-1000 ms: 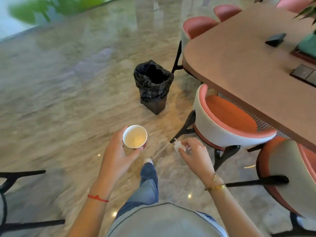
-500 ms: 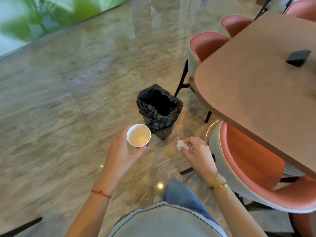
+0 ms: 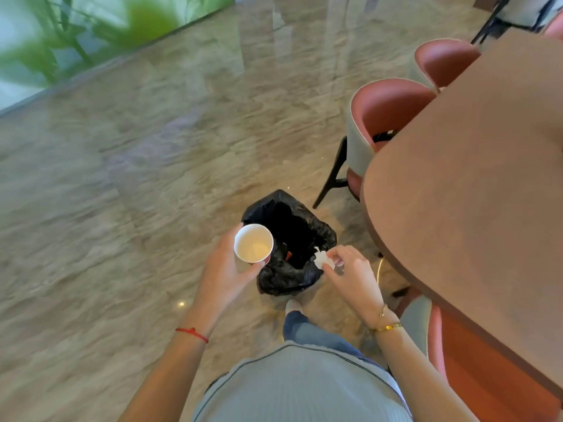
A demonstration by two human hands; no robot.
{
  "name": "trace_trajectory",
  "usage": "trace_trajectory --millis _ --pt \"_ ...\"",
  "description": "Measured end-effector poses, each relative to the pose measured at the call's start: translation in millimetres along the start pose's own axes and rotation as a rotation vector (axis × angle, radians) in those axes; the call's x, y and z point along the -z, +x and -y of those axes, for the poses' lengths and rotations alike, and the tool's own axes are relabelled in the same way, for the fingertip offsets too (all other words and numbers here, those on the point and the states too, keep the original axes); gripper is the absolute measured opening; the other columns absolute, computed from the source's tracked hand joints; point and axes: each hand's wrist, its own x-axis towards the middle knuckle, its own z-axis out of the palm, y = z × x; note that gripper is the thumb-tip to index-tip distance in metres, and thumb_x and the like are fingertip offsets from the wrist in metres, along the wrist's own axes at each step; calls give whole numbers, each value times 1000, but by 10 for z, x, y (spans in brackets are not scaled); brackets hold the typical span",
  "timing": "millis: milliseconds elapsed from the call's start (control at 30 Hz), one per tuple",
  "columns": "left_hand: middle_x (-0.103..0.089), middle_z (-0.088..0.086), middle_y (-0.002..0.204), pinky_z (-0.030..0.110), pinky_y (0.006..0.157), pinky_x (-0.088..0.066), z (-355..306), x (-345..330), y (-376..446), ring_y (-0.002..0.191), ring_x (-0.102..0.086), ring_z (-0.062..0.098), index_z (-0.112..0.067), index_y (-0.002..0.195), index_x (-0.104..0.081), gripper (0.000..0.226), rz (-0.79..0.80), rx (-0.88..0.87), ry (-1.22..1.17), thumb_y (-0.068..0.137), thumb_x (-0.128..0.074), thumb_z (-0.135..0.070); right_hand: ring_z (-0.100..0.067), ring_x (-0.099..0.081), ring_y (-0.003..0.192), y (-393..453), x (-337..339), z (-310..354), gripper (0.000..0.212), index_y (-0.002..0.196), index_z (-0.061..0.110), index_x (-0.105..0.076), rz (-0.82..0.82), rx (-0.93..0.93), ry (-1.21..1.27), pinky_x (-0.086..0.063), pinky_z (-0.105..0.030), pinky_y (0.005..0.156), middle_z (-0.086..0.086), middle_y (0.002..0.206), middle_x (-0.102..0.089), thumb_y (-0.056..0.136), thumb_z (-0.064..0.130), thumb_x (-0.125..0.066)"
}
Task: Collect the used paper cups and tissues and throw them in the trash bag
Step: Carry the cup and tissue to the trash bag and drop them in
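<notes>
Standing over a black trash bag (image 3: pixel 300 239) that lines a small bin on the polished stone floor (image 3: pixel 122 208), the person holds one item in each hand. The left hand (image 3: pixel 224 269) curls around the side of a white paper cup (image 3: pixel 253 243), thumb and fingers clasped against its wall; the cup sits upright, its open mouth facing the camera, and it overlaps the near-left rim of the bag. The right hand (image 3: pixel 350 274) pinches a crumpled white tissue (image 3: pixel 322 260) between thumb and fingertips, the tissue lying just over the bag's near-right rim. The two hands are apart, with the bag's dark opening between them. Inside the bag a small reddish object shows, too small to identify. A red string bracelet (image 3: pixel 192 332) circles the left wrist and a gold bracelet (image 3: pixel 385 327) the right. To the right, the rounded corner of a brown table (image 3: pixel 472 193) overhangs the scene, with pink-seated chairs (image 3: pixel 393 114) tucked beside it. One shoe tip (image 3: pixel 292 306) rests on the floor just below the bag.
</notes>
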Motion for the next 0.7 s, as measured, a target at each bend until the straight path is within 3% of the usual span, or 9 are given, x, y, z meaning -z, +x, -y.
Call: trace_trajectory --millis 233,467,567,700 --pt "-48 1 139 41 100 -44 135 -396 1268 125 -47 22 -23 141 -40 80 43 67 15 74 -80 -39 -10 -53 89 1276 -48 -193 14 101 17 -61 80 -21 -20 -47 -25 75 5 94 -56 89 23 -60" --pt "-48 -1 140 36 104 -40 308 -881 2053 128 -44 21 -21 141 -41 80 135 178 -21 74 -81 -38 -18 -56 97 2031 -368 -354 20 107 14 -59 203 -130 -21 -48 -29 80 -1 104 -58 90 25 -59" --pt "-42 3 147 44 109 -37 380 -1033 2283 134 -40 24 -17 146 -34 89 200 207 -24 73 -83 -29 -19 -54 107 2217 -453 -423 31 117 16 -55 300 -189 -45 -49 -35 88 -2 116 -57 91 31 -58" --pt "-31 2 156 43 115 -31 484 -1103 2474 142 -32 23 -19 152 -23 94 285 244 -9 78 -80 -25 -19 -54 110 2342 -439 -478 33 121 16 -55 290 -216 -30 -48 -34 89 -2 119 -57 92 32 -57"
